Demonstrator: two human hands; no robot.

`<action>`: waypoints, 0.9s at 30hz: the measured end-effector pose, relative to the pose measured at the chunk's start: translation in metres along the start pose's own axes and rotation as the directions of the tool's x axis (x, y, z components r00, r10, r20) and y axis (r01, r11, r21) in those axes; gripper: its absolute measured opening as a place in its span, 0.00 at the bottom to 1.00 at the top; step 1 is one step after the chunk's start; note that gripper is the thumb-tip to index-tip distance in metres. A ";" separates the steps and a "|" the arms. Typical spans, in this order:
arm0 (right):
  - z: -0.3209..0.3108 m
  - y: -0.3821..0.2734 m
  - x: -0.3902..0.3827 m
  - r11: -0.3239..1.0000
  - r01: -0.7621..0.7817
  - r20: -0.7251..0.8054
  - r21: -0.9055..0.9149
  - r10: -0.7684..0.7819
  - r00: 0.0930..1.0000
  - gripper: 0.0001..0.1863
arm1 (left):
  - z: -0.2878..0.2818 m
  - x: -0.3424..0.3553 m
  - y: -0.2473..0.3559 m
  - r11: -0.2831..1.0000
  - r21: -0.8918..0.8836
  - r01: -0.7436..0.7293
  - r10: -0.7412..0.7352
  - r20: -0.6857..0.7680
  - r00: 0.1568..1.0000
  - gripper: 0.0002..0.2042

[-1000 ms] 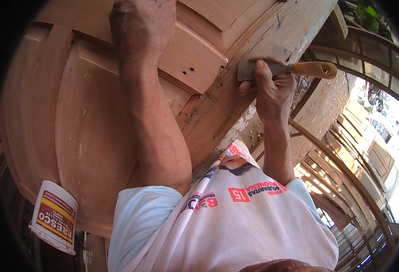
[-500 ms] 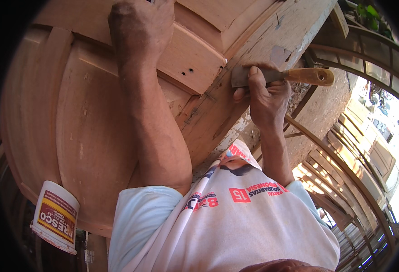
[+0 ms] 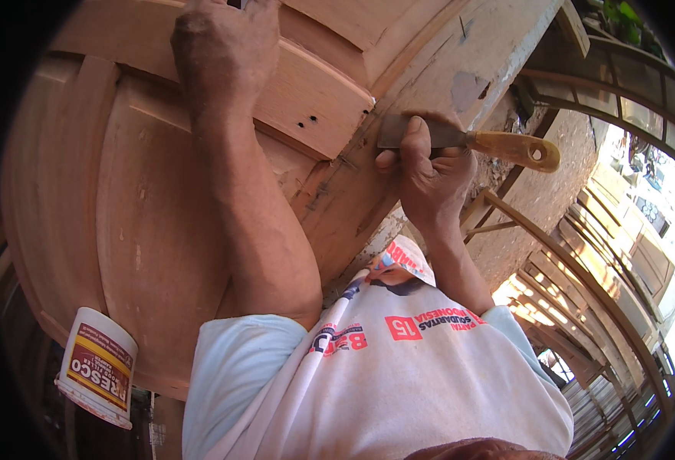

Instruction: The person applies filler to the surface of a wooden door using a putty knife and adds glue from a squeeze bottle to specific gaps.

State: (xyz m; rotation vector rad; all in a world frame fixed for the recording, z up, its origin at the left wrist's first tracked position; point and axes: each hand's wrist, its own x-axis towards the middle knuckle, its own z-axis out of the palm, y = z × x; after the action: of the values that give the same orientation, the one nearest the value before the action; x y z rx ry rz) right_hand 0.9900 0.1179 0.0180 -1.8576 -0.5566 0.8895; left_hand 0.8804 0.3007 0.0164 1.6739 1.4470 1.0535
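Observation:
My right hand (image 3: 437, 172) is closed around the metal blade of a putty knife (image 3: 512, 147), thumb on top. Its yellowish wooden handle, with a hole at the end, points off to the right. Toward the upper edge my left hand (image 3: 226, 57) is a fist above a panelled wooden door (image 3: 153, 222). A small dark bit shows at that fist, but the frame's edge cuts off what it holds. Between my hands a wooden rail end (image 3: 318, 107) has small dark holes. Under the right hand lies a worn plank (image 3: 429, 80) with pale stains and pencil-like marks.
A white plastic tub (image 3: 98, 368) with a maroon and yellow label is at the lower left, beside the door's edge. A nail (image 3: 463, 27) sticks up from the plank. Wooden frames (image 3: 583, 253) and stacked timber stand at the right.
Both hands have shifted slightly left, the right one carrying the putty knife with it. The grips look the same.

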 end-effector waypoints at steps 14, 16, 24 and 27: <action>-0.005 0.006 0.002 0.988 -0.014 -0.001 0.155 0.015 1.000 0.12 | -0.003 0.026 -0.032 0.958 -0.155 0.241 -0.216 0.162 0.963 0.14; -0.009 0.009 0.009 0.990 0.046 -0.038 0.135 -0.042 0.998 0.13 | 0.003 0.008 -0.008 0.994 -0.041 0.104 -0.101 0.070 0.992 0.14; -0.009 0.005 0.022 0.990 0.043 -0.034 0.135 -0.038 0.999 0.15 | 0.007 -0.004 0.006 0.997 0.064 -0.030 0.032 -0.028 0.999 0.15; -0.011 0.006 0.024 0.994 0.045 -0.040 0.102 -0.041 0.998 0.15 | 0.006 -0.001 -0.001 1.000 0.007 -0.020 0.020 -0.008 1.000 0.15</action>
State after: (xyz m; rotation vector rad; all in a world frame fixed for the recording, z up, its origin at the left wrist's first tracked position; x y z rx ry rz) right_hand 1.0138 0.1260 0.0078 -1.7597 -0.5155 0.8376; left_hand 0.8854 0.2998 0.0125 1.6936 1.4434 1.0687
